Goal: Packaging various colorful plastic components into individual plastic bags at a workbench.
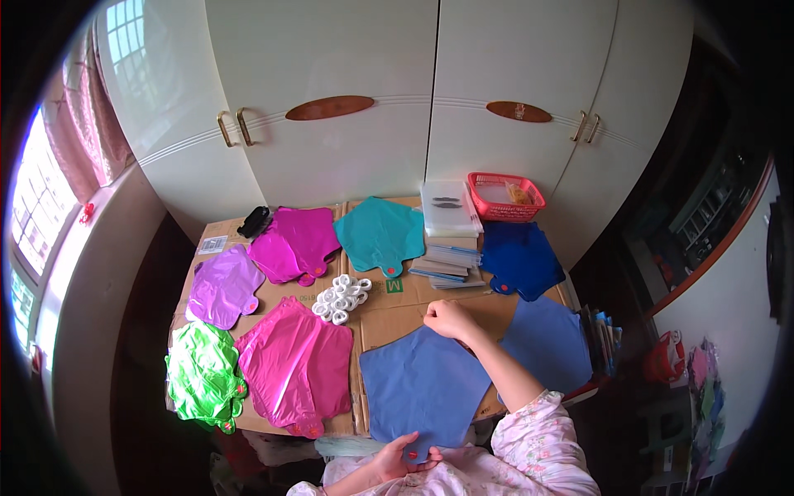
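My right hand (451,318) rests with curled fingers on the far corner of a flat blue foil balloon (422,384) lying on the cardboard-covered table (389,318). At the near edge of that same blue balloon, my left hand (397,456) pinches its stem. Another blue balloon (544,343) lies just right of my right forearm. A pile of white plastic rings (341,298) sits just beyond the held balloon.
Flat foil balloons cover the table: green (203,376), pink (298,364), lilac (222,287), magenta (296,242), teal (380,234), dark blue (521,258). A stack of packets and a clear box (449,236) stands at the back, beside a red basket (504,197). White wardrobe doors (347,107) rise behind.
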`<state>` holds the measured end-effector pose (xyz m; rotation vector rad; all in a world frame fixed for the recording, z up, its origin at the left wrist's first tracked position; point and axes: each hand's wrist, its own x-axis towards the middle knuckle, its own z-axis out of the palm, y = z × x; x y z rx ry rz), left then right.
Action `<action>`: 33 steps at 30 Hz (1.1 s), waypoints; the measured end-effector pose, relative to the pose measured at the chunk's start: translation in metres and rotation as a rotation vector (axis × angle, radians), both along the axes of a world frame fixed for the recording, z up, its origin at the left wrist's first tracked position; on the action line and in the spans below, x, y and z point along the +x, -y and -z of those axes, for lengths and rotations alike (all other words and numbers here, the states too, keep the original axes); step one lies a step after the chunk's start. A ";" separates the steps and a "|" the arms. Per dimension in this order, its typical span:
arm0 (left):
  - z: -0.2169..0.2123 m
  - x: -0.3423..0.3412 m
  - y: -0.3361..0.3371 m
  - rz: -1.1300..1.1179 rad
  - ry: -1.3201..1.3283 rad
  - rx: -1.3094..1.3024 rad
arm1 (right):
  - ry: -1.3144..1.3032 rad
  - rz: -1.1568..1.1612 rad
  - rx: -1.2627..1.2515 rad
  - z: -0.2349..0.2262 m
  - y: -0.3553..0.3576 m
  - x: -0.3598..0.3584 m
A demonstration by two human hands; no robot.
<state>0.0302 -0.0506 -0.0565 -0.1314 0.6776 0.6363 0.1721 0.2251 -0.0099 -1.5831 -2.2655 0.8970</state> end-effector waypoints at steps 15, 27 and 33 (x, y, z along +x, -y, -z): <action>0.002 0.003 -0.012 -0.031 0.173 -0.215 | -0.045 -0.030 -0.008 -0.003 -0.012 -0.005; 0.007 0.012 -0.017 -0.096 0.257 -0.185 | -0.102 -0.044 0.237 0.003 -0.006 -0.009; 0.013 0.013 -0.018 -0.100 0.270 -0.199 | -0.202 -0.276 0.570 0.009 0.084 -0.013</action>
